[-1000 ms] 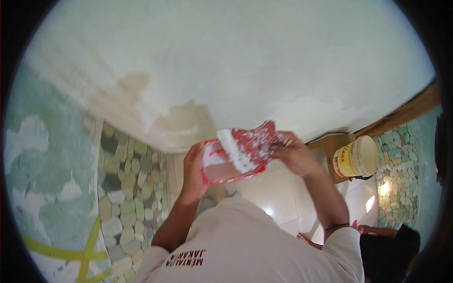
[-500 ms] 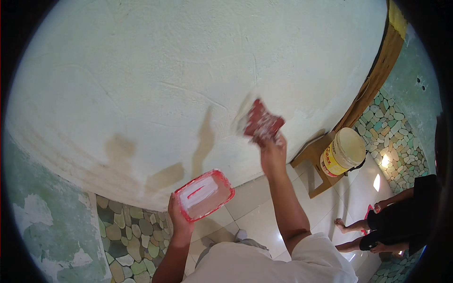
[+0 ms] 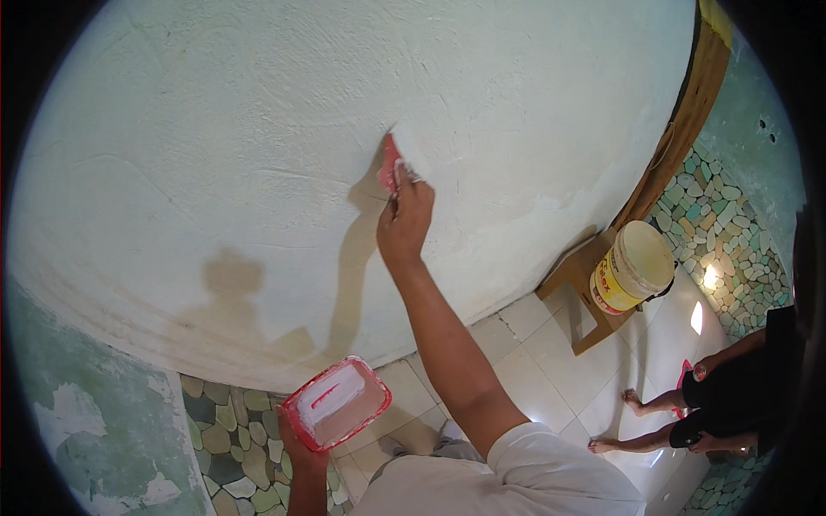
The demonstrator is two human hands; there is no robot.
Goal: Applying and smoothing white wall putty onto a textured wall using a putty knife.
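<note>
My left hand point(image 3: 300, 446) grips a red-rimmed plastic tray point(image 3: 353, 414) with white paste and a red streak inside, held low in the view beside the foot of the wall. Higher up, my right hand point(image 3: 404, 219) is closed on a red spreader point(image 3: 391, 159) coated in white paste. The spreader is tilted against the pale, rough-textured curved wall point(image 3: 215, 138), and its shadow falls just to its left.
A white-and-yellow bucket point(image 3: 644, 261) stands on a wooden stool point(image 3: 572, 282) at the right. Another person in dark clothing point(image 3: 742, 391) is at the lower right, bare feet on the tiles point(image 3: 533, 370). Pebble borders and a wooden edge point(image 3: 680, 138) flank the wall.
My right hand has lifted the spreader away from the tray, up and leftward onto the wall. My left hand and tray now sit lower in the view, which takes in more wall.
</note>
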